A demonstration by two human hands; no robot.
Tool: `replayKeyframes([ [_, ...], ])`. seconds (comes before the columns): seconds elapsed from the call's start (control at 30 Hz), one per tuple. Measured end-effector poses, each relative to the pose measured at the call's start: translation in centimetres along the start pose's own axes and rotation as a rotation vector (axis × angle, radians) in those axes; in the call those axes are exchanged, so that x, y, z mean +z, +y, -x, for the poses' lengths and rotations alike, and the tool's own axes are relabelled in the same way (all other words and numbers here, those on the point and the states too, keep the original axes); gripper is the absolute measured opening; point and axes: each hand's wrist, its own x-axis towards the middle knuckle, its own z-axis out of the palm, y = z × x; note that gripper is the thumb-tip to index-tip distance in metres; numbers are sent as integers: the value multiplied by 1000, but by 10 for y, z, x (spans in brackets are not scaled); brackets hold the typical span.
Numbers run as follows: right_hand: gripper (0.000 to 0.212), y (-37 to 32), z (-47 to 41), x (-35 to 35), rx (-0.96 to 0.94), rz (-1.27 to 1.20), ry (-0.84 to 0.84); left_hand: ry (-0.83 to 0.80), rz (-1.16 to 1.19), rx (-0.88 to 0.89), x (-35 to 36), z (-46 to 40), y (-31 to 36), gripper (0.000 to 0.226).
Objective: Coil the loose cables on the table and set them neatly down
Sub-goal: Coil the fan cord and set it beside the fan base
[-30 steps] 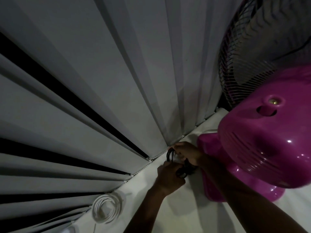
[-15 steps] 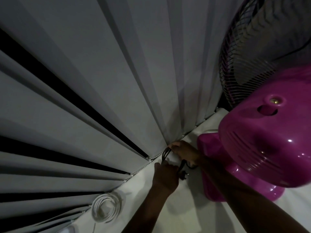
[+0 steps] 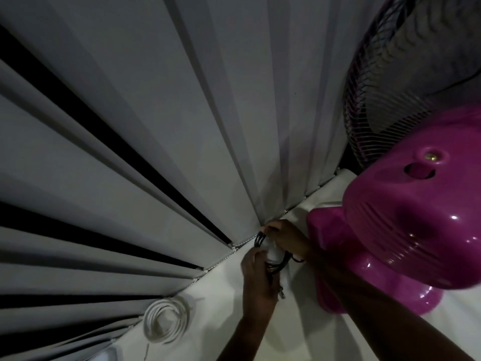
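Observation:
A black cable is gathered into loops just above the white table, close to the blinds. My right hand pinches the far end of the loops. My left hand grips their near end, and the cable's plug sticks out below its fingers. A white cable lies coiled on the table to the left, apart from both hands.
Grey vertical blinds hang right behind the table's far edge. A magenta table fan stands at the right, its base beside my right wrist. A pale flat object shows at the bottom left edge.
Both hands have spread the black cable's loops apart along their length. My left hand has slid toward me and the plug now shows below it. The white coil has not moved.

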Motion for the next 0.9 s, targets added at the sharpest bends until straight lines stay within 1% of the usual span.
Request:
replayKeyframes([
  [0.03, 23, -1, -1, -1, -23, 22, -14, 99, 17, -107, 3, 6, 2, 53],
  [0.07, 20, -2, -3, -1, -43, 52, -27, 161, 57, -221, 4, 11, 6, 50],
  [0.1, 16, -1, -5, 0, -61, 83, -35, 181, 102, -306, 4, 14, 9, 42],
  [0.13, 13, -1, -6, 0, -71, 117, -32, 156, 136, -354, 3, 15, 10, 32],
  [0.17, 12, 0, -8, 1, -75, 149, -22, 108, 148, -367, 1, 16, 9, 25],
  [0.2, 12, 1, -8, 2, -73, 180, -8, 54, 151, -360, -1, 17, 7, 22],
  [0.27, 16, 3, -9, 2, -75, 248, 14, -22, 163, -353, -8, 18, 4, 22],
  [0.33, 22, 6, -8, 4, -92, 302, 17, -60, 187, -395, -18, 19, 0, 23],
  [0.4, 24, 12, -6, 9, -119, 305, 12, -101, 155, -432, -28, 20, -10, 24],
  [0.47, 23, 15, -5, 15, -158, 311, 16, -185, 106, -459, -36, 18, -18, 17],
  [0.53, 21, 15, -6, 17, -157, 314, 22, -275, 113, -494, -42, 9, -19, 15],
  [0.57, 21, 13, -6, 18, -162, 309, 17, -293, 124, -487, -43, 3, -17, 13],
  [0.63, 26, 9, -6, 20, -187, 311, -32, -272, 192, -478, -44, -12, -11, 13],
  [0.67, 31, 7, -5, 23, -195, 323, -60, -257, 213, -484, -44, -19, -7, 16],
  [0.7, 36, 7, -3, 24, -206, 343, -88, -253, 208, -495, -43, -26, -5, 24],
  [0.77, 39, 7, 1, 25, -189, 390, -126, -302, 245, -569, -40, -35, -5, 32],
  [0.83, 34, 4, 4, 23, -129, 395, -141, -342, 354, -659, -36, -38, -8, 27],
  [0.87, 31, -1, 8, 22, -109, 389, -136, -328, 417, -711, -35, -38, -9, 22],
  [0.9, 29, -4, 10, 21, -125, 385, -89, -298, 483, -764, -32, -38, -10, 18],
])
